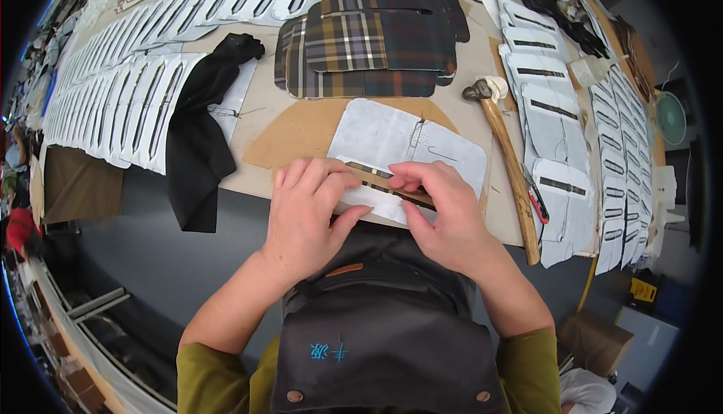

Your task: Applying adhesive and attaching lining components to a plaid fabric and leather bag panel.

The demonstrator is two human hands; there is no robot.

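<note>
A white-backed fabric piece (456,149) lies at the table's front edge, with a loose thread on it. Along its near part runs a slit with a narrow dark plaid strip (370,170) showing through. My left hand (303,214) presses the left end of the slit, its fingertips on the strip and its thumb at the near white edge. At the right end, my right hand (446,218) has curled fingers and its thumb low on the near edge, gripping the fabric. What lies under the fingertips is partly hidden.
Plaid panels (346,45) are stacked beyond my hands, with brown card (279,137) nearer. A wooden-handled hammer (514,169) and red-handled snips (539,207) lie on the right. Black cloth (197,131) hangs over the front edge. Rows of white slit pieces (158,105) line both sides.
</note>
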